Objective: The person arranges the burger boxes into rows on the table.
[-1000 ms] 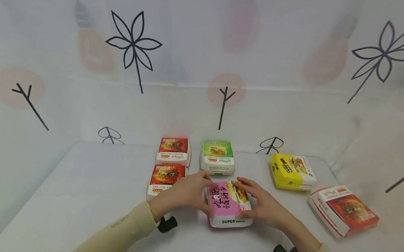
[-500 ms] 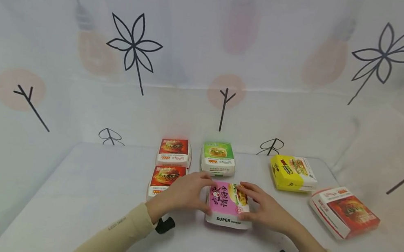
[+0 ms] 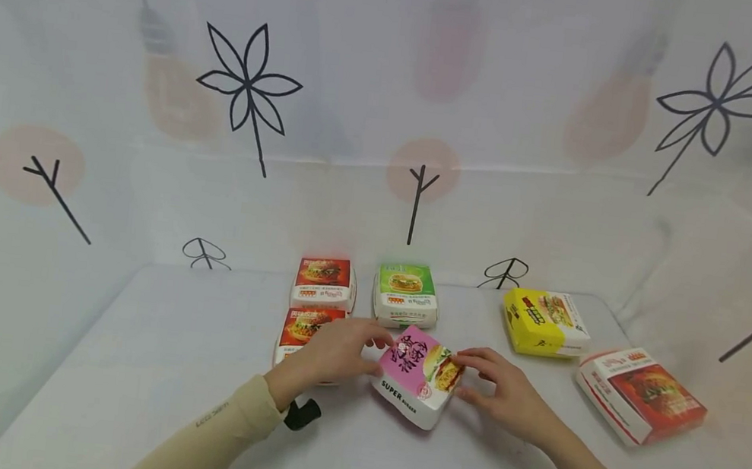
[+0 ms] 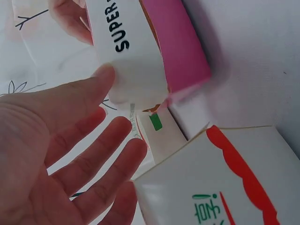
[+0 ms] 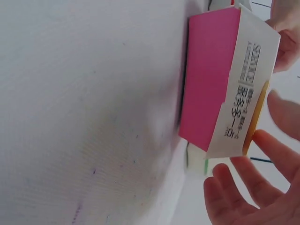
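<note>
A pink and white burger box [image 3: 419,377], marked SUPER, sits turned at an angle on the table between the two hands. My left hand [image 3: 336,349] is at its left side. In the left wrist view the thumb [image 4: 105,77] meets the box's white lid, while the other fingers spread loosely below, apart from it. My right hand [image 3: 506,397] is at the right side, its index fingertip [image 5: 258,135] right at the lid's edge and the remaining fingers loosely bent away. Partly behind my left hand lies a red burger box [image 3: 308,324].
Another red box [image 3: 325,273] stands behind the first one, with a green box [image 3: 407,284] to its right. Farther right are a yellow box [image 3: 542,322] and a tilted-looking red and white box [image 3: 641,396]. A printed cloth [image 3: 324,206] hangs behind the table.
The pink box has turned clockwise, its SUPER side now facing the lower left. My right hand has shifted slightly to the right and loosened around it; my left has drawn a little left.
</note>
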Demonstrator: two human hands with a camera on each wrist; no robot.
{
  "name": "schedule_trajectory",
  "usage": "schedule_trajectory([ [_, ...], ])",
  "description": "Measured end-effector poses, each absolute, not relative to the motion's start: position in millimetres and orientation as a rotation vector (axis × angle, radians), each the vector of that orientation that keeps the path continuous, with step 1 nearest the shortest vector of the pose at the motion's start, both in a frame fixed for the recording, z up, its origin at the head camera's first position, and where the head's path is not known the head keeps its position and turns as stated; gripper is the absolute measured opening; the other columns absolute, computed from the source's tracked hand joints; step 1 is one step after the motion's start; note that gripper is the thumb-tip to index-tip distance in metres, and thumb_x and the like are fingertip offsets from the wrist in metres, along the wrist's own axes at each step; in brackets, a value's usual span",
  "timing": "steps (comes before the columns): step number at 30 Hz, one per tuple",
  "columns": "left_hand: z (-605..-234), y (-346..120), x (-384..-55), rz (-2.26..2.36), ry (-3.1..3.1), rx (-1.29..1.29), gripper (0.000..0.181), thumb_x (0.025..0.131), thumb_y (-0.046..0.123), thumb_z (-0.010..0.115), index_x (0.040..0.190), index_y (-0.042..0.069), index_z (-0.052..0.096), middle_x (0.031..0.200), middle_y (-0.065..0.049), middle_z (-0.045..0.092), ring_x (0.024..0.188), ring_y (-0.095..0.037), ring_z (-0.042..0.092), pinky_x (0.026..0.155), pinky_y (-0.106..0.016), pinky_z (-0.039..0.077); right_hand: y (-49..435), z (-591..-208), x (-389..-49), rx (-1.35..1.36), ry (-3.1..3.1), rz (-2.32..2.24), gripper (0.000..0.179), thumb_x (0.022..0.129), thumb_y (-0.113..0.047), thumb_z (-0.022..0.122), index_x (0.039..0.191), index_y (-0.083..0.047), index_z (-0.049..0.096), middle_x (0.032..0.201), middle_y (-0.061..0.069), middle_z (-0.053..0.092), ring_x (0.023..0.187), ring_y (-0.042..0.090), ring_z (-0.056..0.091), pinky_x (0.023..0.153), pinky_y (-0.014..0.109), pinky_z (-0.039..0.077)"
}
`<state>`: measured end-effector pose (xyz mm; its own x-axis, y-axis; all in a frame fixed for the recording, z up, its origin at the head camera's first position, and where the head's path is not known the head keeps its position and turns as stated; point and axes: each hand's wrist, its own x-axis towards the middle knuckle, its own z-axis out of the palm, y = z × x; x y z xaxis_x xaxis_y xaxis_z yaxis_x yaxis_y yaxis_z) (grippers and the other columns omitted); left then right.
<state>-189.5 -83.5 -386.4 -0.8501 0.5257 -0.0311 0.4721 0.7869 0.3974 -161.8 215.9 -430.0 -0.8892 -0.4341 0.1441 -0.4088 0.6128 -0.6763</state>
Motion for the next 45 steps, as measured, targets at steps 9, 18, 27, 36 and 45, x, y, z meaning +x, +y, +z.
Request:
schedule_trajectory([
  [9, -388.8, -84.2, -192.5, 0.634, 2.849, 0.753, 0.031, 0.087, 0.029, 0.079, 0.116, 0.023, 0.071, 0.099, 0.011, 0.067, 0.09, -0.007, 0.06, 0.076, -0.026, 0.05, 214.7, -432.3, -158.4, -0.65, 2.801, -1.169, 0.04, 0.085, -0.025, 0.08, 0.122, -0.016, 0.069, 0.107, -0.008, 0.065, 0.101, 0.019, 0.062, 0.082, 0.034, 0.055],
  [18, -392.3, -84.1, -194.3, 0.689, 2.796, 0.804, 0.036, 0.087, 0.039, 0.076, 0.12, 0.024, 0.071, 0.109, 0.007, 0.069, 0.1, -0.015, 0.063, 0.08, -0.029, 0.052, 204.3, -436.2, -152.9, -0.626, 2.86, -1.146, 0.058, 0.074, -0.034, 0.088, 0.126, -0.019, 0.067, 0.119, -0.001, 0.06, 0.106, 0.022, 0.059, 0.085, 0.037, 0.056],
  [27, -393.8, -81.9, -189.5, 0.652, 2.777, 0.821, 0.058, 0.08, 0.05, 0.079, 0.132, 0.025, 0.065, 0.141, 0.006, 0.056, 0.131, -0.018, 0.05, 0.106, -0.043, 0.043, 199.4, -437.7, -150.7, -0.681, 2.801, -1.162, 0.067, 0.076, -0.038, 0.086, 0.136, -0.018, 0.062, 0.152, 0.012, 0.043, 0.136, 0.043, 0.041, 0.102, 0.06, 0.042],
  [36, -395.0, -80.4, -189.7, 0.512, 2.812, 0.908, 0.067, 0.077, 0.053, 0.081, 0.138, 0.031, 0.061, 0.15, 0.004, 0.047, 0.137, -0.021, 0.044, 0.106, -0.045, 0.042, 196.8, -438.1, -154.4, -0.689, 2.788, -1.128, 0.066, 0.078, -0.044, 0.082, 0.136, -0.02, 0.062, 0.154, 0.01, 0.041, 0.138, 0.043, 0.039, 0.104, 0.066, 0.035],
  [45, -394.3, -80.9, -188.8, 0.424, 2.827, 0.973, 0.067, 0.075, 0.055, 0.082, 0.136, 0.032, 0.064, 0.153, -0.002, 0.045, 0.137, -0.023, 0.044, 0.105, -0.044, 0.044, 195.2, -436.7, -160.4, -0.693, 2.764, -1.143, 0.067, 0.079, -0.044, 0.082, 0.137, -0.018, 0.062, 0.155, 0.011, 0.04, 0.138, 0.043, 0.039, 0.104, 0.065, 0.037],
])
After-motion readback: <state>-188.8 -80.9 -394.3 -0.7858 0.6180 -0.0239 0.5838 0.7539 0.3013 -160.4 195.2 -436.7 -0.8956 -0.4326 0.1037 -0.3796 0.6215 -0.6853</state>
